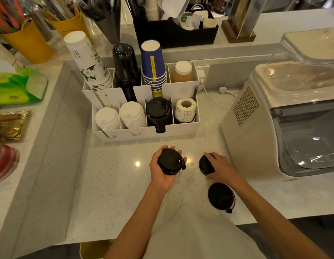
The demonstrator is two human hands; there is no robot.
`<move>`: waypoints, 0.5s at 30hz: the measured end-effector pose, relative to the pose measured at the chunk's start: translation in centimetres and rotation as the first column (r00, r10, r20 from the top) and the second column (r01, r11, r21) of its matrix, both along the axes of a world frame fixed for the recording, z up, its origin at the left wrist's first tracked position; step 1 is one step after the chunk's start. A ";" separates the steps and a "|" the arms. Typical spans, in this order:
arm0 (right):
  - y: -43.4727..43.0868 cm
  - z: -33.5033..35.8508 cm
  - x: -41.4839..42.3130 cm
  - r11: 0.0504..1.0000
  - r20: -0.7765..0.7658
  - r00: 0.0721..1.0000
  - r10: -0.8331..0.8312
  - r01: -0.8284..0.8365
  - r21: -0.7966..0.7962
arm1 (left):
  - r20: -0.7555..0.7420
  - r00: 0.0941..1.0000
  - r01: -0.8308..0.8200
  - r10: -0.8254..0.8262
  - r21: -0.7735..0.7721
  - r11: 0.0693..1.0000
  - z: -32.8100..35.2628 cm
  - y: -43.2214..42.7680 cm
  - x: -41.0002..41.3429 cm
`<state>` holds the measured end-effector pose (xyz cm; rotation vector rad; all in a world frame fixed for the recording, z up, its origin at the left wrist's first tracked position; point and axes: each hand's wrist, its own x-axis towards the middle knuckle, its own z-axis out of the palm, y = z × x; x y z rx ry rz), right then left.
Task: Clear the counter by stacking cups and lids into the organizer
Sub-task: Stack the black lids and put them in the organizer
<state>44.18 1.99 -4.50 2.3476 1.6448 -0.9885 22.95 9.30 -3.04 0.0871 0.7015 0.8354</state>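
A: Three black lids outside the organizer (143,134). Item one: small stack of lids (170,161), cupped in the left hand (162,169), fingers curled round its rim. Item two: lid (205,164) on the counter (110,176), pinned under the right hand (220,167); fingers lie over it, but I cannot tell if they have gripped it. Item three: loose lid (221,196), flat on the counter, just nearer the body than the right hand.

B: Destination?

A: Straight ahead of both hands. Front row, left to right: white lids (107,118), white lids (132,114), black lids (157,111), a roll of labels (185,109). The black-lid slot lies almost directly beyond the left hand, which is the nearer one.

B: Back row?

A: White printed cups (87,66), leaning left; black cups (125,66); blue cups (153,66); one capped bottle (182,71).

B: Judgement?

A: Gather the two counter lids onto the held stack, then carry it forward to the third slot.
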 end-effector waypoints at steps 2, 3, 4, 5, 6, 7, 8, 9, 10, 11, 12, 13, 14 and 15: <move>-0.5 -0.5 -0.4 0.998 0.019 1.000 -0.003 0.002 0.068 | 0.002 1.000 -0.009 0.009 0.011 1.000 0.0 -0.1 -0.2; -0.4 -0.2 -0.6 0.994 -0.007 0.999 -0.035 0.036 0.101 | -0.006 1.000 -0.014 0.014 0.018 1.000 0.0 -0.2 -0.4; -0.1 0.4 -0.8 0.987 -0.063 0.995 -0.075 0.083 0.140 | -0.024 1.000 -0.015 0.015 0.027 1.000 0.1 -0.3 -0.5; 0.2 1.2 -1.2 0.974 -0.139 0.984 -0.110 0.134 0.182 | -0.046 0.999 -0.013 0.014 0.038 0.999 0.1 -0.3 -0.6; 0.6 2.3 -1.8 0.957 -0.220 0.967 -0.129 0.180 0.228 | -0.074 0.997 -0.010 0.013 0.051 0.999 0.2 -0.4 -0.6; 1.1 3.6 -2.7 0.939 -0.292 0.947 -0.134 0.215 0.269 | -0.107 0.994 -0.008 0.015 0.066 0.998 0.4 -0.4 -0.6; 1.6 5.0 -3.6 0.924 -0.351 0.928 -0.127 0.240 0.299 | -0.143 0.990 0.000 0.013 0.084 0.996 0.5 -0.3 -0.6; 2.1 6.3 -4.6 0.916 -0.396 0.911 -0.114 0.251 0.315 | -0.174 0.985 0.017 0.001 0.105 0.994 0.7 -0.3 -0.6; 2.4 7.3 -5.6 0.913 -0.422 0.902 -0.091 0.244 0.326 | -0.193 0.981 0.040 -0.015 0.123 0.992 0.8 -0.2 -0.5; 2.6 8.1 -6.5 0.914 -0.427 0.902 -0.061 0.222 0.339 | -0.201 0.979 0.060 -0.032 0.136 0.989 1.0 -0.3 -0.4; 2.8 8.7 -7.4 0.916 -0.418 0.908 -0.033 0.195 0.351 | -0.206 0.978 0.075 -0.044 0.144 0.987 1.2 -0.3 -0.2; 2.9 9.0 -8.0 0.917 -0.406 0.914 -0.014 0.174 0.360 | -0.206 0.977 0.083 -0.052 0.146 0.986 1.4 -0.4 0.0; 3.0 9.2 -8.4 0.917 -0.396 0.918 -0.006 0.163 0.364 | -0.202 0.978 0.083 -0.054 0.143 0.986 1.6 -0.5 0.1; 3.1 9.3 -8.7 0.917 -0.393 0.919 -0.007 0.162 0.363 | -0.196 0.980 0.075 -0.047 0.138 0.988 1.8 -0.5 0.2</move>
